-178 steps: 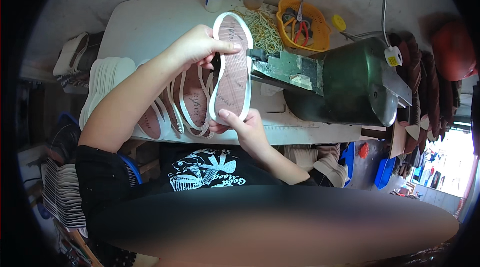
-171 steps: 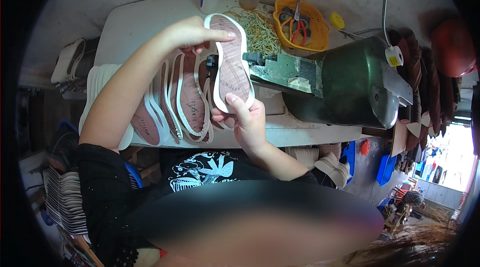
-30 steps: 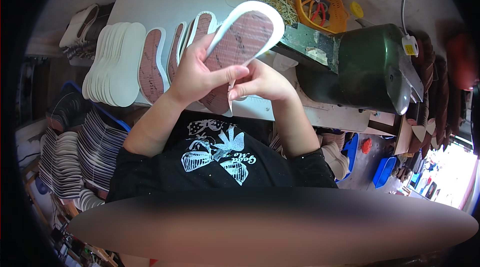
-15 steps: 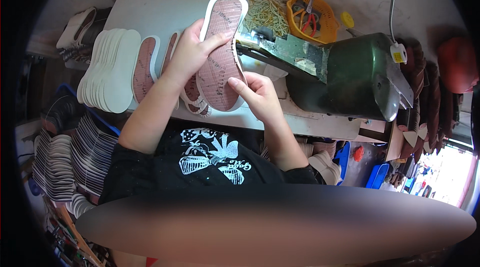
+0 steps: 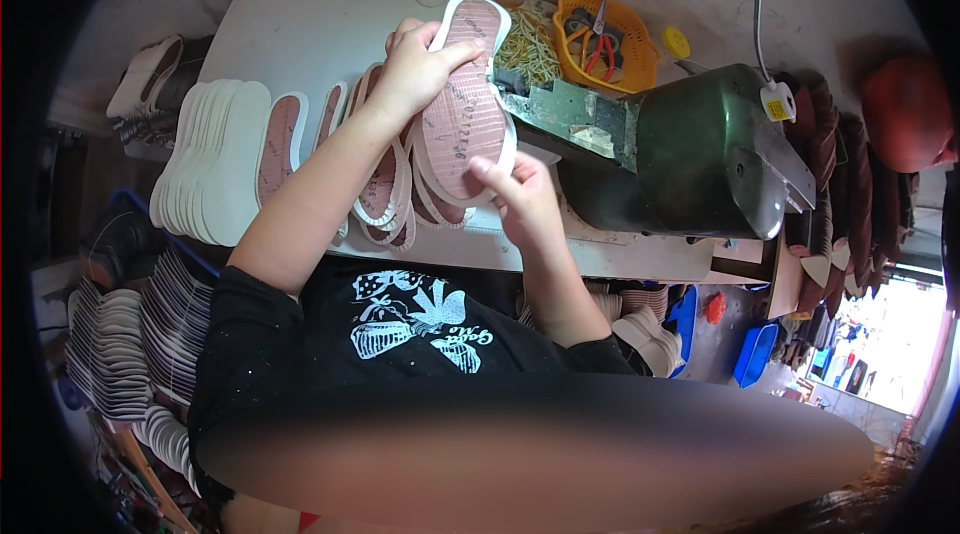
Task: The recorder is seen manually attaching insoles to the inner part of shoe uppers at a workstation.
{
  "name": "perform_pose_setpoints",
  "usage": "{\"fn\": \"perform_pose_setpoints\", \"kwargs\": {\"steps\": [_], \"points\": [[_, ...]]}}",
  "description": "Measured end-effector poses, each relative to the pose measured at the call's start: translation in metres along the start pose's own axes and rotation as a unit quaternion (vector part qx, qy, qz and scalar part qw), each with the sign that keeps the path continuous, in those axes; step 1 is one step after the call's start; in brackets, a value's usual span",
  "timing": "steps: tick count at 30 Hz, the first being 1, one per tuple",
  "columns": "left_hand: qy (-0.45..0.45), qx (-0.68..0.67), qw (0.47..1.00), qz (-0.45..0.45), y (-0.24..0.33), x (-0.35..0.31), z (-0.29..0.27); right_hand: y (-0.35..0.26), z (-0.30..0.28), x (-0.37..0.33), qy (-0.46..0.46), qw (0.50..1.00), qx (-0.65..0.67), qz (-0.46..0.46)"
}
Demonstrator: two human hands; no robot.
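Observation:
A shoe insole (image 5: 463, 119), reddish-brown with a white rim, is held up in front of the green machine's arm (image 5: 575, 124). My left hand (image 5: 422, 69) grips its narrower upper part, thumb lying across the brown face. At the broad lower end my right hand (image 5: 520, 196) pinches the edge, thumb on top. The rim's right side is close to the tip of the machine's arm; whether they touch, I cannot tell. Below and left of it lie several brown insoles (image 5: 380, 189) with pale rims, partly hidden by my left forearm.
White sole shapes (image 5: 212, 159) stand in a row at the table's left. Behind are a yellow basket (image 5: 640, 69) with scissors and pliers, rubber bands (image 5: 528, 49) and two squeeze bottles. The green machine's body (image 5: 700, 154) fills the right. Stacked soles (image 5: 105, 344) sit lower left.
The insole has shifted to the right and slightly turned, both hands moving with it. More of the insoles lying on the table now show beneath it. The whole view has moved slightly.

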State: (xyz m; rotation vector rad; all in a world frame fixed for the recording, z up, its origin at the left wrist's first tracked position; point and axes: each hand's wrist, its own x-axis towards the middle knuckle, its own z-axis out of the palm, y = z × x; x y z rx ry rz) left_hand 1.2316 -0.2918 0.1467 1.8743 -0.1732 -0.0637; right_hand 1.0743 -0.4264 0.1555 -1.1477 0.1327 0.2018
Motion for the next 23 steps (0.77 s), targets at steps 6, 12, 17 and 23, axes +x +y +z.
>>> {"fn": "perform_pose_setpoints", "kwargs": {"steps": [6,12,17,23], "points": [[-0.048,0.005,0.999,-0.003,-0.009,0.022,-0.007,0.014,0.025,-0.001,0.002,0.994,0.091,0.068],[0.105,0.215,0.955,0.175,0.0,0.039,-0.013,0.006,0.04,0.02,0.047,0.992,0.12,-0.003],[-0.357,0.247,0.853,0.288,0.031,0.067,-0.051,0.001,0.041,0.038,0.067,0.99,0.119,-0.026],[-0.51,0.278,0.814,-0.016,0.058,0.071,-0.058,-0.004,0.042,0.04,0.108,0.986,0.118,-0.038]]}}
